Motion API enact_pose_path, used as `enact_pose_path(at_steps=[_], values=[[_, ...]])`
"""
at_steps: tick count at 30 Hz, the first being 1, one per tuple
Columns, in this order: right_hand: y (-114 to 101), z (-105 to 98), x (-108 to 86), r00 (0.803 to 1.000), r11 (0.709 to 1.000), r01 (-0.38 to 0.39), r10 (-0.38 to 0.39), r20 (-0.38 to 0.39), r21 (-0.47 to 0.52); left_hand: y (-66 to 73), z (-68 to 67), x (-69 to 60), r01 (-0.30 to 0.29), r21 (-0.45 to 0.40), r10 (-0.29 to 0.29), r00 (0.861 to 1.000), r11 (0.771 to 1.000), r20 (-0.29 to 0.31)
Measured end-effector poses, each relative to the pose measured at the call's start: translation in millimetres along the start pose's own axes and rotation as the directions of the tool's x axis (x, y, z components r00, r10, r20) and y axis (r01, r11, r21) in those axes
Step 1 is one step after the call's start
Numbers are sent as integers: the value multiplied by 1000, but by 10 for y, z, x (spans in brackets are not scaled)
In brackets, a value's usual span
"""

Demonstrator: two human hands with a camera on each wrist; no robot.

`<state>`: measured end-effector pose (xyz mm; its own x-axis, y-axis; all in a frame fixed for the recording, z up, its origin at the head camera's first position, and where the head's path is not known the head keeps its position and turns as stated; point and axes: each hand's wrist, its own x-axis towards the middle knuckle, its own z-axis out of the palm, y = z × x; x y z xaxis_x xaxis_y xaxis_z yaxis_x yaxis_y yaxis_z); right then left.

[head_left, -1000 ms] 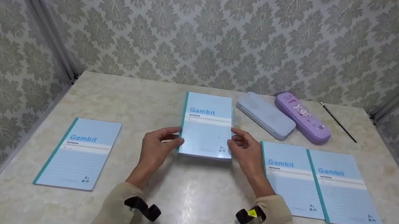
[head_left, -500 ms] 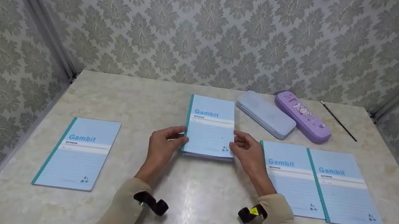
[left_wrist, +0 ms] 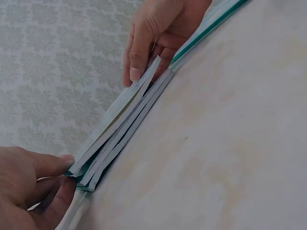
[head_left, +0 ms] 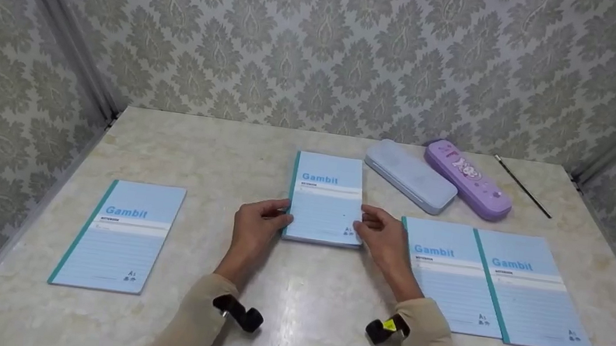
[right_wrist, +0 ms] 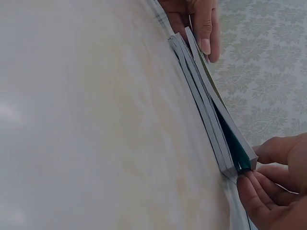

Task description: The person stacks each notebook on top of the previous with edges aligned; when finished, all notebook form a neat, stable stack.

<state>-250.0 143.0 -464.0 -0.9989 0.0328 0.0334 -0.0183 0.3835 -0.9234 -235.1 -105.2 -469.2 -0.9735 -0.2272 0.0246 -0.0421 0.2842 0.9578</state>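
Note:
A light blue Gambit notebook [head_left: 324, 207] with a teal spine lies over other notebooks at mid-table. My left hand [head_left: 255, 231] pinches its spine side near the lower corner, thumb on top. On the opposite edge my right hand [head_left: 386, 244] pinches it the same way. Both wrist views show the top notebook slightly raised, with a narrow gap above the lower notebooks [left_wrist: 129, 132]. In the right wrist view, the fingertips of my right hand [right_wrist: 276, 182] reach into that gap. How many notebooks lie below is hard to tell.
One matching notebook [head_left: 118, 238] lies at the left. Two more, an inner notebook [head_left: 447, 284] and an outer notebook [head_left: 531, 294], lie side by side at the right. Behind them are a pale blue pencil case [head_left: 410, 177], a purple pencil case [head_left: 466, 180] and a black pencil [head_left: 524, 186].
Both hands have brought the top notebook down and slightly right, nearer the viewer, so it lines up more closely with those beneath. The other things have stayed put.

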Motion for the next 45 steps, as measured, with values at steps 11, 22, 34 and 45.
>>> enact_pose_path(at_steps=[11, 22, 34, 45], values=[[42, 15, 0, 999, 1000, -26, 25, -27, -14, -5, 13, -38, -14, 46, 14, 1000, 999, -8], [-31, -19, -50, 1000, 994, 14, -13, 13, -111, 7, -5, -35, 35, 30, -35, 999, 999, 12], [-49, -43, -80, 998, 981, 60, -59, 13, -186, -16, -11, -47, -55, 67, 54, 998, 996, 18], [-20, -57, -68, 998, 985, 56, -52, 29, -165, -25, -12, -50, -17, 65, 16, 1000, 998, 22]])
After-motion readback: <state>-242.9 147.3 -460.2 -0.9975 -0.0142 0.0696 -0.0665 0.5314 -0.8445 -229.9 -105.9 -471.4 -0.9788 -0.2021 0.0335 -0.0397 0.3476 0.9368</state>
